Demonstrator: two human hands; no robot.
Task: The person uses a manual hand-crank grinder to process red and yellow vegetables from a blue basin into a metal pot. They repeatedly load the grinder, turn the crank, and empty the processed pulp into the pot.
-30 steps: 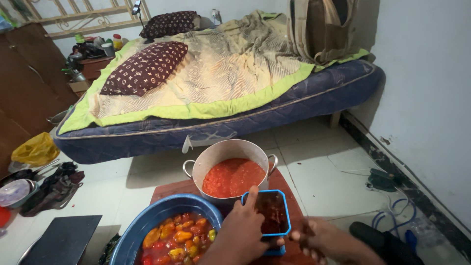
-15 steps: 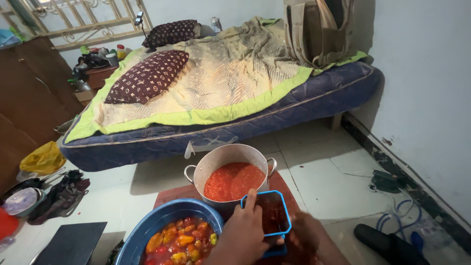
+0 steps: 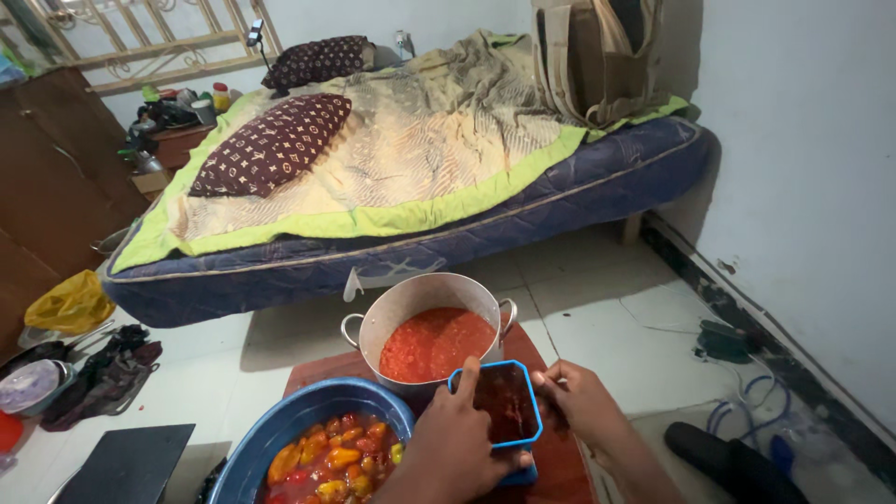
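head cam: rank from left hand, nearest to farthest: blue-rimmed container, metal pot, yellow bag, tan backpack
1. Blue-rimmed container: the left hand is on it, fingers over its left rim.
2. Metal pot: just beyond the hand, on the red mat.
3. Yellow bag: far left, on the floor.
4. Tan backpack: on the bed, by the wall.

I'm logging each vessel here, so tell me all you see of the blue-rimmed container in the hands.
The blue-rimmed container is a squarish clear jar with rounded corners and a blue rim, open on top, smeared dark red inside. It stands upright by the metal pot. The left hand grips its left rim; the right hand touches its right side.
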